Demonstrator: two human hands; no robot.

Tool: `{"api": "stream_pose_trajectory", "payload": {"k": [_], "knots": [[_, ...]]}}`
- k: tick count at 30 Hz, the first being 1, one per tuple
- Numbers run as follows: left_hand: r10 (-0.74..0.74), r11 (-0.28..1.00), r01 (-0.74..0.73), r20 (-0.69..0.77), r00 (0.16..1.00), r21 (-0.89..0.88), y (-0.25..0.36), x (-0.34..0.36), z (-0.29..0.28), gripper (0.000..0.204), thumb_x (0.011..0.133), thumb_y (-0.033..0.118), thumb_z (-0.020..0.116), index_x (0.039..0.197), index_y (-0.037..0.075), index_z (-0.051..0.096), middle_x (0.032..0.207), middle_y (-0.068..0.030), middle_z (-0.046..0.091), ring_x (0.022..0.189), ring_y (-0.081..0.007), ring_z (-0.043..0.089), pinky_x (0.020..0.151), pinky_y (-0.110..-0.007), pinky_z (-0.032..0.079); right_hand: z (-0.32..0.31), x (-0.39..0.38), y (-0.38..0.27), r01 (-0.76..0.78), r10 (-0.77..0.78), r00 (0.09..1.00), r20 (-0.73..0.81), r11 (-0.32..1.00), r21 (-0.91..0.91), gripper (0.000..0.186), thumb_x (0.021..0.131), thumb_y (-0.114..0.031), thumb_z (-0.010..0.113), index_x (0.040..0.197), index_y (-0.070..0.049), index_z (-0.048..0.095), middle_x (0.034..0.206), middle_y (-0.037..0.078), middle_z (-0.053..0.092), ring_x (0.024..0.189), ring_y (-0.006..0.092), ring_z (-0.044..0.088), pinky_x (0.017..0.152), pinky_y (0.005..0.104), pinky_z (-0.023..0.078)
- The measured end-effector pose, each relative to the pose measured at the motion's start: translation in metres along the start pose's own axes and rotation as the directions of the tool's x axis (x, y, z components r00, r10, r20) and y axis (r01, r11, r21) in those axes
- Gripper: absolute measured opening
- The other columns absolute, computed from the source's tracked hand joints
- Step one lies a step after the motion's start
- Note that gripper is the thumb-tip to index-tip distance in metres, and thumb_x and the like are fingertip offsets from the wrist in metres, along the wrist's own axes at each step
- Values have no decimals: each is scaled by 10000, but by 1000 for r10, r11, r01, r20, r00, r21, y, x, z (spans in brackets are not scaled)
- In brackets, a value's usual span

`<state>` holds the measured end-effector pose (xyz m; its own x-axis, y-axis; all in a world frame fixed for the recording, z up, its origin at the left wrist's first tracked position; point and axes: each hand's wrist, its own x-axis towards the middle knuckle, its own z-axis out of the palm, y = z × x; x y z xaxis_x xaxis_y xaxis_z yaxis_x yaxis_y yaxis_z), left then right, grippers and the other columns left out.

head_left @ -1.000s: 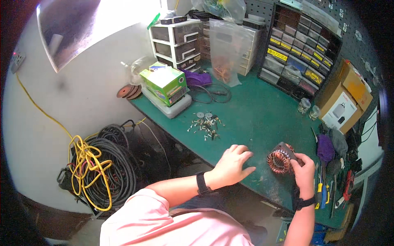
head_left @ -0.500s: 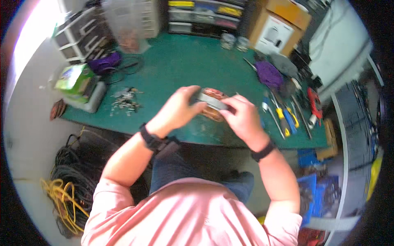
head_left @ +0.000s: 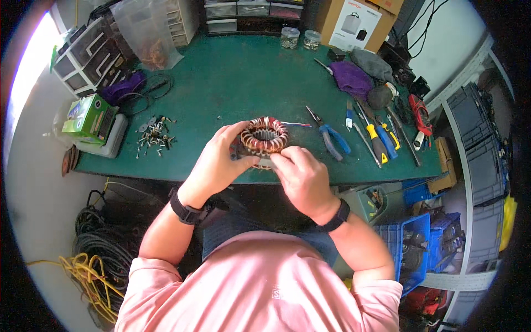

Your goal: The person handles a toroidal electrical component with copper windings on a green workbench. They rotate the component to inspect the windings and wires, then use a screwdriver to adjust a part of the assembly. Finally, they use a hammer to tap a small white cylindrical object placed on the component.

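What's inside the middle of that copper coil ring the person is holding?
The copper coil ring has an open centre showing only a dark gap. Both hands, left and right, cover its near underside, so that part stays hidden.

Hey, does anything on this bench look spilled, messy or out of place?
Yes: a loose scatter of screws and washers lies on the green bench, left of the copper-wound ring that both hands hold, not in any container.

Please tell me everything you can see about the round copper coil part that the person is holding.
The coil ring is a round ring wound with many copper-coloured coils separated by pale strips, its middle open. It faces up over the near edge of the green table. The left hand grips its left side; the right hand touches its near edge.
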<state>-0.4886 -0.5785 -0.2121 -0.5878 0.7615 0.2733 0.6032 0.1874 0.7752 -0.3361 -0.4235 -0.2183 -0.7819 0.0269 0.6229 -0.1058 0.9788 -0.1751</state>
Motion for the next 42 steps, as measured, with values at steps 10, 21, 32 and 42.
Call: {"api": "stream_pose_trajectory", "payload": {"k": [10,21,32,42], "knots": [[-5,1000,5,-9,1000,18,14,-13,5,714,715,104,830,1359,0,539,1253,-196,597,1149,-357,611,991,-396,497,5,-28,-2,64,-62,997,49,997,-43,244,837,-118,629,1072,-58,652,1000,71,572,883,244,622,678,343,562],[123,946,-81,-119,985,313,33,-7,27,952,608,254,913,1384,-68,465,1338,-241,522,1243,-406,519,1051,-443,448,-35,7,16,-76,75,992,-104,997,-5,225,819,-107,719,1022,-25,666,990,115,626,953,324,602,832,419,521],[57,904,5,-133,989,428,40,4,51,999,603,312,921,1401,-65,454,1337,-254,530,1237,-404,507,1067,-463,431,-9,33,49,-258,244,959,142,963,85,107,860,-155,680,855,-54,714,865,122,681,888,336,644,783,448,523],[65,977,-20,-208,976,213,27,-5,37,990,607,178,912,1449,-15,429,1363,-238,492,1245,-398,490,1080,-459,418,-23,72,30,-163,135,980,149,968,190,106,848,-124,665,836,-22,695,832,146,661,857,359,633,766,453,510]]}}
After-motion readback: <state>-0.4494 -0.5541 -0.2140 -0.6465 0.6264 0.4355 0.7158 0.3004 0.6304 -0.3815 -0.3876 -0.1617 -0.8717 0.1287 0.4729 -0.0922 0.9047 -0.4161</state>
